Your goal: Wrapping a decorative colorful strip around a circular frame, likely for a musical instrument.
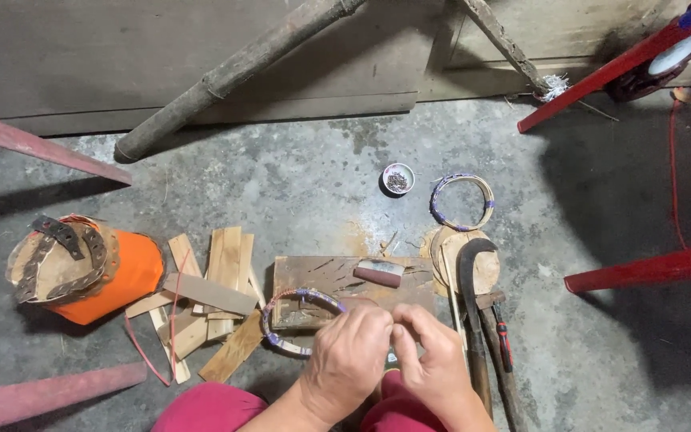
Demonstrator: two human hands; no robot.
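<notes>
Both hands, left hand point(348, 354) and right hand point(433, 360), pinch closed on a hoop point(297, 320) jutting left of the fingers. Beyond the fingertips a board point(321, 276) lies on the concrete floor point(297, 184); a wooden wall point(161, 48) stands behind.

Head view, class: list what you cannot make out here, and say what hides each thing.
- What the fingertips pinch: covered by the left hand and right hand.
- Near side of the woven ring: behind the left hand.
- Contents of the small bowl: too small to tell.
- Curved knife handle: cut off by the bottom edge.
</notes>
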